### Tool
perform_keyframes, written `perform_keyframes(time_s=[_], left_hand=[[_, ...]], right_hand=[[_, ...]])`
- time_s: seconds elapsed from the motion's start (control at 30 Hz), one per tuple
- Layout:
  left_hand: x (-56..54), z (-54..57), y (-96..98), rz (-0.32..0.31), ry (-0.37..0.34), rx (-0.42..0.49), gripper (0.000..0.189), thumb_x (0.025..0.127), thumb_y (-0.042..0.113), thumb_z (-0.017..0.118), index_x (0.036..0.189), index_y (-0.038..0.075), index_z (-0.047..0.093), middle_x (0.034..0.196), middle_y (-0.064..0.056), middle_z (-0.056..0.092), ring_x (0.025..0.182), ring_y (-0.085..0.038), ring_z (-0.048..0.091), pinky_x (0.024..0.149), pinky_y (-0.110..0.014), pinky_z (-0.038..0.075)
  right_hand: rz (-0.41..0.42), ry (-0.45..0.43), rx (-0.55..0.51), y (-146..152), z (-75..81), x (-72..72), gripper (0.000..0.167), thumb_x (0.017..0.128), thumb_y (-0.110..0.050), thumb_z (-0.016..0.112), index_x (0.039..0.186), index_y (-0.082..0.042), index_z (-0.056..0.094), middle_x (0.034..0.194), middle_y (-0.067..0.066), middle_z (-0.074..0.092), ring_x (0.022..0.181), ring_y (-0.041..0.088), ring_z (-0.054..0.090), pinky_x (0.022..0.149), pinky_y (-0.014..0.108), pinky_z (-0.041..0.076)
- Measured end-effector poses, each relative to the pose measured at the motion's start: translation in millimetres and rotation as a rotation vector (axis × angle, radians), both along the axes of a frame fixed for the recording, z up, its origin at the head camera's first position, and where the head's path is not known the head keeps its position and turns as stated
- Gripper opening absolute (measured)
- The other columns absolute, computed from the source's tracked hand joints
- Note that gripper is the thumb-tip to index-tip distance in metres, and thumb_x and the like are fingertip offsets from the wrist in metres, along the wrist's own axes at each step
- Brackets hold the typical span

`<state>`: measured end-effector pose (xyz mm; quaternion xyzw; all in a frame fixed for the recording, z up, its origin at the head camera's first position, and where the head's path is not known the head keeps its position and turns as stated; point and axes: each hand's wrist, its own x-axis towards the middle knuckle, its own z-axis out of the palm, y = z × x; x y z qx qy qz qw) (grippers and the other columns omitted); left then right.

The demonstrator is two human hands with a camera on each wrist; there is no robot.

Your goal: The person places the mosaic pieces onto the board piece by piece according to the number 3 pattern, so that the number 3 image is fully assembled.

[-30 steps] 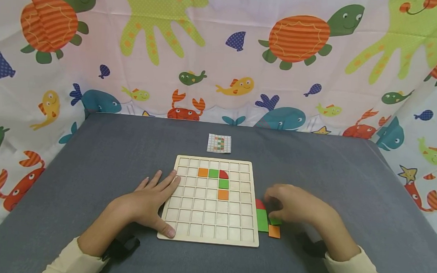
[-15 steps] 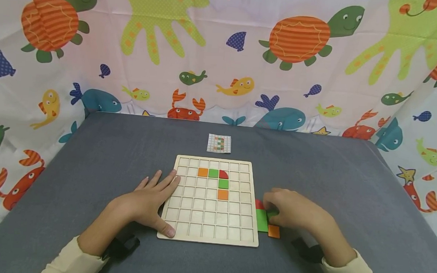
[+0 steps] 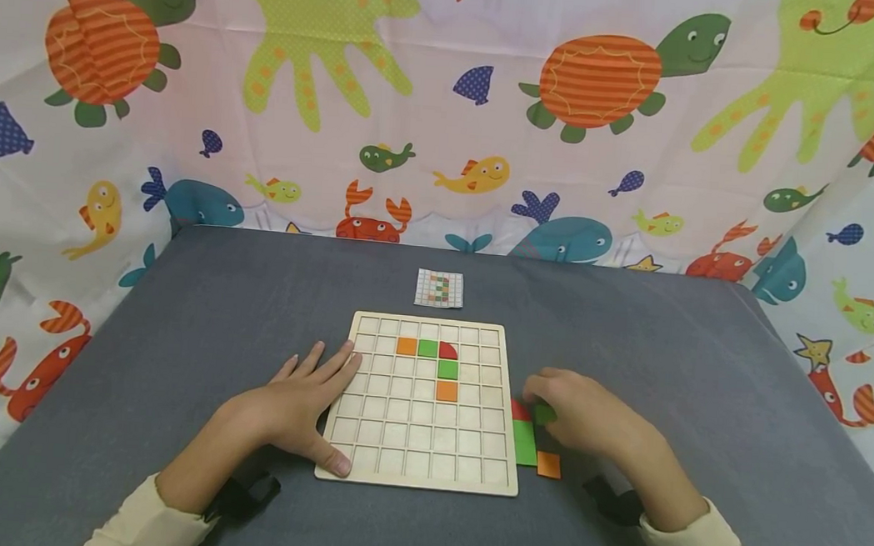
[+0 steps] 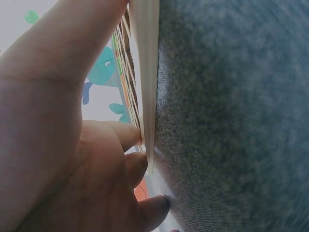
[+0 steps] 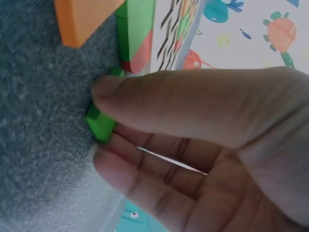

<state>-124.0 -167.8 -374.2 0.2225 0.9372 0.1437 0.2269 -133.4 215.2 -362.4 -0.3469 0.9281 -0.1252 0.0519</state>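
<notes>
My left hand (image 3: 301, 407) is spread over the left edge of a square wooden grid board (image 3: 395, 433), thumb and fingertips resting on its rim; the left wrist view shows the board's side edge (image 4: 148, 77) along the fingers. Set in the grid are orange (image 3: 407, 346) and green tiles (image 3: 428, 348), plus a red tile with a rounded corner (image 3: 448, 350). Right of the board, my right hand (image 3: 586, 412) pinches a green square tile (image 5: 102, 124) between thumb and fingers, close to the cloth. The hand partly hides this tile in the head view.
Beside the board's right edge lie a red piece (image 3: 520, 410), green tiles (image 3: 524, 443) and an orange tile (image 3: 549, 464). A small printed pattern card (image 3: 439, 289) sits behind the board on the grey cloth (image 3: 255, 295). A curtain with sea animals (image 3: 446, 123) hangs behind.
My right hand has come down onto the loose green tile, gripped it and shifted it away from the orange tile, toward the back. The left hand and board have stayed put.
</notes>
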Motion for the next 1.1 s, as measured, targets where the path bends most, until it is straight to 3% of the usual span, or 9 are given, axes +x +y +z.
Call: perform_keyframes(time_s=[0.37,0.67,1.1], left_hand=[[0.1,0.2,0.6,0.001,0.002,-0.005,0.141,0.059,0.076,0.08,0.162,0.009,0.012,0.168,-0.011,0.001,0.15,-0.044,-0.004,0.114,-0.066,0.003],[-0.4,-1.5,-0.2,0.001,0.009,-0.004,0.141,0.058,0.077,0.08,0.162,0.009,0.012,0.168,-0.011,0.001,0.15,-0.044,-0.005,0.114,-0.066,0.002],[-0.6,-2.3,-0.3,-0.008,0.017,-0.006,0.141,0.059,0.077,0.079,0.162,0.009,0.012,0.167,-0.011,0.002,0.15,-0.044,-0.004,0.114,-0.067,0.004]], right_hand=[[-0.004,0.015,-0.008,-1,1.5,-2.7,0.029,0.074,0.008,0.075,0.09,-0.015,0.067,0.082,-0.006,0.057,0.072,0.009,0.05,0.065,0.031,0.048],[-0.026,-0.038,-0.008,-12,6.6,-4.7,0.022,0.081,0.002,0.077,0.092,-0.015,0.069,0.082,-0.006,0.057,0.073,0.011,0.052,0.064,0.026,0.048],[-0.007,-0.049,-0.017,-26,10.6,-9.1,0.02,0.081,-0.002,0.082,0.095,-0.009,0.071,0.089,-0.002,0.065,0.077,0.014,0.057,0.068,0.028,0.052]])
